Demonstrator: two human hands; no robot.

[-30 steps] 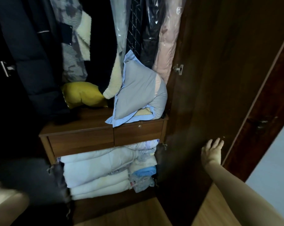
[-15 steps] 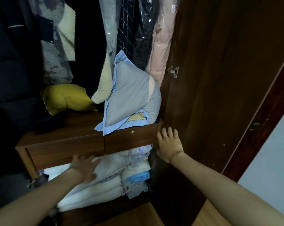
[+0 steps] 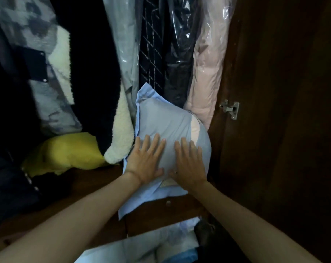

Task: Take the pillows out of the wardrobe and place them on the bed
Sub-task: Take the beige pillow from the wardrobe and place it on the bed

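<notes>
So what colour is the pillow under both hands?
Light blue-grey pillow, with a peach patch; head view.

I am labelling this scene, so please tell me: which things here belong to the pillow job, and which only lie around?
Job:
- grey-blue fabric pillow, under both flat hands
- left hand
- right hand
- yellow soft cushion, possibly a pillow

Lying about:
- plastic-covered hanging clothes
- folded pale bedding
- metal door hinge

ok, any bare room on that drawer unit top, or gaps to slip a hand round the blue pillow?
Bare wood on the drawer unit top, between the yellow cushion and the blue pillow, in front of the fleece coat hem. Crowded elsewhere: hanging clothes press the pillow's top and back, its right side sits close to the wardrobe wall. Left hand and right hand lie flat on it.
</notes>
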